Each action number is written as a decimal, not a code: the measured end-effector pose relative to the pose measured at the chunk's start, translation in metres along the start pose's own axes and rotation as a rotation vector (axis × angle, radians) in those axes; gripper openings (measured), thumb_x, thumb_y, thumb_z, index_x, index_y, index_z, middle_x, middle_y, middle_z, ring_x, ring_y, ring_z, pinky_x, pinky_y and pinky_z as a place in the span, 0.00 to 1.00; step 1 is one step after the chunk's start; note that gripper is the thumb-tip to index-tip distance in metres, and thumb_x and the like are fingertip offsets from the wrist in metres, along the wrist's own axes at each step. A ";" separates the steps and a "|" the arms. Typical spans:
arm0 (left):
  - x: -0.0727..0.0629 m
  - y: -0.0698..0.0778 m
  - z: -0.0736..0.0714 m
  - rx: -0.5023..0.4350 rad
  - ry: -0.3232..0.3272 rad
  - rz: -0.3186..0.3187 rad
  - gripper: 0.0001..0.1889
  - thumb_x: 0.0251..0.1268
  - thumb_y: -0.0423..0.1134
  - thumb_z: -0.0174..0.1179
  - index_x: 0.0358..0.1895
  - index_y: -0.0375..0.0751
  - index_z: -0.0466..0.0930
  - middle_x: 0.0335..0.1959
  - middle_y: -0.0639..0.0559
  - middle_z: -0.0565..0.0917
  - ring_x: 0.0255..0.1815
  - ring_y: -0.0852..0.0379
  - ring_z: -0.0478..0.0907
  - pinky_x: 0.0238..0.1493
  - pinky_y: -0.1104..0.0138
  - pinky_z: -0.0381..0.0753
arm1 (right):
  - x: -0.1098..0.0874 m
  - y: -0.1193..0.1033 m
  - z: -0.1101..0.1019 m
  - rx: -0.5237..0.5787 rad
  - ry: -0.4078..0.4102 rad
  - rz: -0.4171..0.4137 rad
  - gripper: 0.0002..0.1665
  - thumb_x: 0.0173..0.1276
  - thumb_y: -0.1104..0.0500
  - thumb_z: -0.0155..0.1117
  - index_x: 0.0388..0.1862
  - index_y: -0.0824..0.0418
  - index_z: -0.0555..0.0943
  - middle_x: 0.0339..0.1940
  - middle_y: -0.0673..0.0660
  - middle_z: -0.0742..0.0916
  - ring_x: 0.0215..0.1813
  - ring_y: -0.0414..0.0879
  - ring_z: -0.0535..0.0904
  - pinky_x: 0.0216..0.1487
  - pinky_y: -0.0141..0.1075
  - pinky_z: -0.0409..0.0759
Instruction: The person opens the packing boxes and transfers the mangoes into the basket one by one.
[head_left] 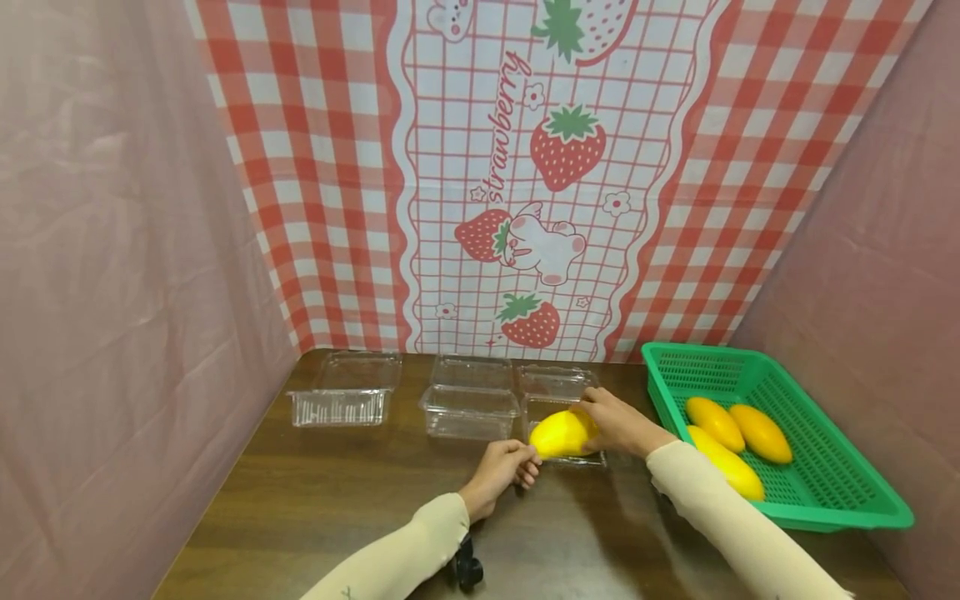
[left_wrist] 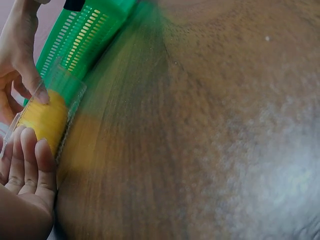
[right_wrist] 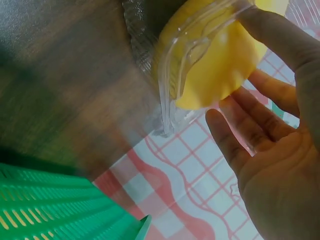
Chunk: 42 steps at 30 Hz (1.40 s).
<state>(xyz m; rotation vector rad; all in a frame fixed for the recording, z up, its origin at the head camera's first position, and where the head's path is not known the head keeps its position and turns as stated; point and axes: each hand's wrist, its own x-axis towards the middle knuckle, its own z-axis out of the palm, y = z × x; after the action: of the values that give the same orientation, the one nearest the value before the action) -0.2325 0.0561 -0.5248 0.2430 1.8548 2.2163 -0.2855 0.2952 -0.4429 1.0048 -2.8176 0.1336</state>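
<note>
A yellow mango [head_left: 561, 434] sits in an open clear plastic box [head_left: 604, 459] at the right end of a row of boxes. My right hand [head_left: 617, 423] grips the mango from its right side. In the right wrist view, its thumb lies by the box rim and its fingers [right_wrist: 260, 120] curl along the fruit. At the mango's left tip, my left hand [head_left: 501, 472] pinches the near-left edge of the box between thumb and index. Its other fingers [left_wrist: 31, 165] lie against the box side in the left wrist view, where its thumb is hidden.
Two more clear boxes, one at the left [head_left: 340, 408] and one in the middle [head_left: 469, 412], stand with lids raised behind them. A green basket [head_left: 832, 467] at the right holds several mangoes [head_left: 761, 434]. A checked strawberry cloth [head_left: 525, 167] hangs behind the wooden table [head_left: 300, 517].
</note>
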 end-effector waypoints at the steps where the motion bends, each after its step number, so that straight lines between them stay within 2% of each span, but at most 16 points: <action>1: 0.000 0.000 0.000 0.003 -0.001 0.001 0.13 0.75 0.37 0.59 0.38 0.27 0.84 0.24 0.50 0.82 0.21 0.60 0.77 0.26 0.70 0.80 | 0.001 0.000 0.001 -0.006 -0.005 0.001 0.36 0.42 0.54 0.90 0.51 0.65 0.85 0.44 0.58 0.81 0.48 0.55 0.76 0.52 0.49 0.81; 8: -0.003 0.003 -0.002 0.050 -0.009 0.008 0.15 0.77 0.38 0.59 0.40 0.26 0.85 0.25 0.48 0.83 0.22 0.60 0.78 0.27 0.68 0.82 | 0.002 0.001 0.005 0.007 -0.046 0.008 0.40 0.43 0.54 0.89 0.55 0.66 0.82 0.48 0.61 0.84 0.52 0.59 0.79 0.56 0.53 0.81; 16: -0.004 0.005 -0.003 0.072 -0.019 0.024 0.15 0.78 0.38 0.58 0.40 0.25 0.85 0.27 0.47 0.85 0.22 0.59 0.78 0.29 0.65 0.85 | 0.005 0.003 0.009 -0.045 -0.055 -0.001 0.43 0.41 0.51 0.91 0.55 0.68 0.83 0.46 0.62 0.82 0.48 0.58 0.77 0.53 0.52 0.81; 24: -0.005 0.006 -0.002 0.063 -0.017 0.030 0.14 0.77 0.37 0.58 0.39 0.26 0.85 0.27 0.48 0.85 0.22 0.60 0.78 0.28 0.67 0.83 | 0.003 0.005 0.013 -0.063 -0.010 -0.045 0.43 0.41 0.54 0.89 0.56 0.68 0.81 0.41 0.62 0.83 0.41 0.57 0.80 0.46 0.51 0.83; 31: -0.005 0.004 -0.001 0.060 -0.016 0.025 0.14 0.76 0.37 0.59 0.39 0.25 0.85 0.26 0.48 0.84 0.22 0.60 0.78 0.27 0.69 0.83 | 0.001 0.006 0.015 -0.072 0.035 -0.092 0.41 0.36 0.55 0.90 0.50 0.68 0.82 0.38 0.58 0.79 0.39 0.54 0.76 0.43 0.48 0.83; 38: -0.004 0.004 -0.001 0.055 -0.016 0.034 0.14 0.76 0.37 0.60 0.38 0.26 0.85 0.25 0.49 0.84 0.22 0.60 0.78 0.27 0.69 0.83 | 0.002 0.006 0.014 -0.052 -0.007 -0.047 0.40 0.37 0.54 0.88 0.50 0.67 0.81 0.39 0.57 0.82 0.38 0.51 0.79 0.44 0.47 0.84; 42: -0.006 0.003 -0.007 0.064 0.002 0.038 0.14 0.76 0.37 0.60 0.39 0.26 0.85 0.26 0.49 0.84 0.22 0.60 0.78 0.27 0.69 0.82 | 0.006 0.004 0.016 -0.041 -0.010 -0.045 0.40 0.36 0.53 0.88 0.49 0.66 0.82 0.39 0.56 0.82 0.37 0.49 0.78 0.43 0.46 0.84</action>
<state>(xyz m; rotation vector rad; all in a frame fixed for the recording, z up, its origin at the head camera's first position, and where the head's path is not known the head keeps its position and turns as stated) -0.2290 0.0475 -0.5230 0.2900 1.9404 2.1843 -0.2945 0.2925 -0.4583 1.0619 -2.7925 0.0659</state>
